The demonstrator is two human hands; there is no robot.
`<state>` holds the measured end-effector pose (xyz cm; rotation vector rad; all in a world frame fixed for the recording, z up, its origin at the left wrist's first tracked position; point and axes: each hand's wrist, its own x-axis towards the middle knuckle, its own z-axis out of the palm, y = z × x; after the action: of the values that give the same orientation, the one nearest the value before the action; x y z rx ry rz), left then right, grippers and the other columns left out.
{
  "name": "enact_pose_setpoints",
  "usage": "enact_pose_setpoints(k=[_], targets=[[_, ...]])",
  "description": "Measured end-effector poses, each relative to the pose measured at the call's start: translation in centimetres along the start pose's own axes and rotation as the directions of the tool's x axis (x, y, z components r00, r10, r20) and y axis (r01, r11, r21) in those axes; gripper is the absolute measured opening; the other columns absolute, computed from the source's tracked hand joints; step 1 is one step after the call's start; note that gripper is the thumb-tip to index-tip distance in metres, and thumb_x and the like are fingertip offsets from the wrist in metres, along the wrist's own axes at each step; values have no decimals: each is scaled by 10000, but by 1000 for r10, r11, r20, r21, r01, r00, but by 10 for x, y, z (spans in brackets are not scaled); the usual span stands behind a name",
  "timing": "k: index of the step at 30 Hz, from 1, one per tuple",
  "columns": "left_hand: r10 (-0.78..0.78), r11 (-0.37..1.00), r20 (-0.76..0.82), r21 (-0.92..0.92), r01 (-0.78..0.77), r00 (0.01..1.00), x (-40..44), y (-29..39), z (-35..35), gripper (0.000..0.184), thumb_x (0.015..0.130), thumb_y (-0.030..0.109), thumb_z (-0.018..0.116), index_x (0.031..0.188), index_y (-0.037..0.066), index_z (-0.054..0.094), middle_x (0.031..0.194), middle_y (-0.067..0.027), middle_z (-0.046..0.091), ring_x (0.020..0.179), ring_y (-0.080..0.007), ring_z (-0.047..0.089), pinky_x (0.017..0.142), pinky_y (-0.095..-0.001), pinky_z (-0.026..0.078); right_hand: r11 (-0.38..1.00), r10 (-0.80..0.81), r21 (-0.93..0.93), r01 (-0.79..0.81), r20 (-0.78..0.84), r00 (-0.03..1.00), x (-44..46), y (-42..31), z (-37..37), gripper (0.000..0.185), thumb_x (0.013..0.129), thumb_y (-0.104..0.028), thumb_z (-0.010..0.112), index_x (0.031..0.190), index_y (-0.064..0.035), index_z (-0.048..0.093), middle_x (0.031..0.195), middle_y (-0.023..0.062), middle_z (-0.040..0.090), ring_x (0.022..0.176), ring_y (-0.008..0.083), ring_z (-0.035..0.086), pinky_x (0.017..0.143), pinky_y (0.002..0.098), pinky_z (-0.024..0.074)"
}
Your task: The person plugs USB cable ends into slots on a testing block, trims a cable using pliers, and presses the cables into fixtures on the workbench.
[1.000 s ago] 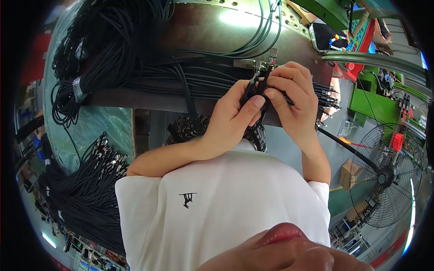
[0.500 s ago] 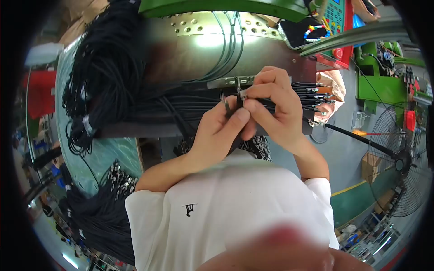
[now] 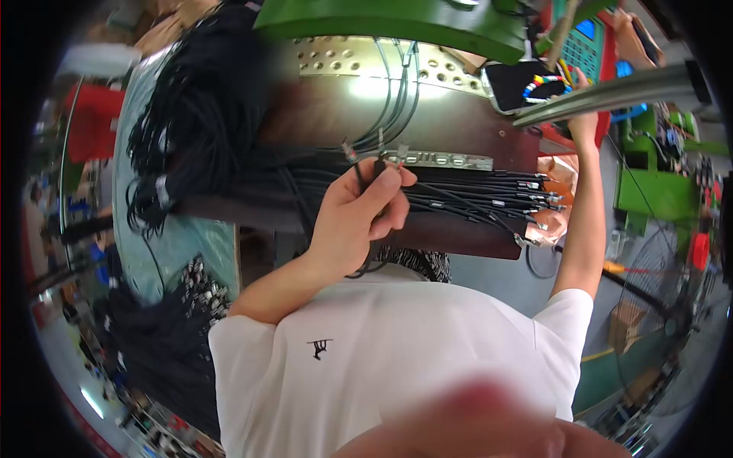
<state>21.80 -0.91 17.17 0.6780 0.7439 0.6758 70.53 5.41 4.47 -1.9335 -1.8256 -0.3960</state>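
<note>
My left hand [image 3: 355,210] is closed around the ends of several black cables [image 3: 359,179], pinched between thumb and fingers. Small metal terminals [image 3: 402,153] stick up above the fingertips. Just behind them lies a metal strip with slots [image 3: 450,160] on the dark tabletop. My right hand [image 3: 584,126] is stretched out to the far right, beside the red control box [image 3: 605,57] with its teal keypad. A metal bar [image 3: 611,95] crosses in front of it and hides most of its fingers, so what it touches does not show.
A row of black cables [image 3: 473,198] with metal ends lies across the tabletop [image 3: 321,114]. More black cables [image 3: 191,99] are heaped at the left. A green machine [image 3: 397,27] stands at the back. A phone-like device [image 3: 508,88] with a beaded loop [image 3: 542,88] sits near the bar.
My right hand has let go of the cable ends and moved far right and back, to beside the control box. My left hand keeps the cables and has shifted slightly left.
</note>
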Motion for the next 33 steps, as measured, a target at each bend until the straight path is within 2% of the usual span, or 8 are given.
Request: enact_pose_setpoints(k=[6,9,13,16,22,25,29,33], targets=[[-7,998,-15,-59,6,1000,-5,-4,1,231,987,215,524,1066,31,637,714,-80,623,515,-68,404,454,-199,274,997,-10,77,28,-218,976,18,49,-5,332,884,-217,637,1127,7,614,1012,171,626,959,268,573,883,370,425],[11,999,-42,-39,-13,999,-3,-7,3,240,986,209,538,1115,29,630,711,-69,622,512,-62,411,448,-200,273,937,335,249,-246,-432,838,3,0,-80,228,885,-111,571,1043,45,627,933,143,645,855,222,598,791,335,460],[33,999,-3,-34,-33,999,1,-9,2,254,984,183,548,1171,25,613,702,-57,616,496,-55,408,440,-201,275,541,670,841,-17,-419,613,-48,-96,-163,148,964,-45,512,1100,6,535,966,79,575,811,121,501,711,247,411],[27,1000,9,-13,-27,1000,3,-10,2,274,981,174,552,1200,17,603,699,-60,614,489,-55,406,441,-202,286,187,470,978,-91,-8,883,-134,-143,-187,224,993,-239,488,1067,-41,560,972,62,551,891,185,509,810,297,442],[67,998,31,17,-67,997,-1,-15,0,285,979,165,554,1214,10,599,709,-73,627,473,-62,422,440,-199,322,-425,8,768,-479,532,847,-207,-317,-171,270,974,-377,494,1074,-135,562,908,73,486,804,231,472,746,417,433],[73,997,31,13,-73,997,-9,-13,-1,292,983,167,547,1227,14,594,709,-73,627,475,-59,430,438,-195,320,-581,-90,704,-409,444,891,-192,-336,-172,544,880,-641,530,1149,-169,501,918,50,441,786,197,425,744,424,397],[77,995,-6,62,-77,997,-21,-10,-5,302,985,171,537,1252,42,591,707,-47,628,467,-40,438,419,-187,301,-532,-112,799,-280,262,959,-178,-333,-194,978,678,-831,574,1398,-201,369,1016,109,473,968,265,468,951,547,388],[80,992,-5,100,-79,997,-27,-10,-3,319,981,169,543,1273,48,586,701,-28,631,461,-22,426,419,-182,292,-207,-105,908,-363,349,931,-174,-323,-191,895,789,-527,704,1488,-187,260,1077,120,503,975,254,495,958,539,396]])
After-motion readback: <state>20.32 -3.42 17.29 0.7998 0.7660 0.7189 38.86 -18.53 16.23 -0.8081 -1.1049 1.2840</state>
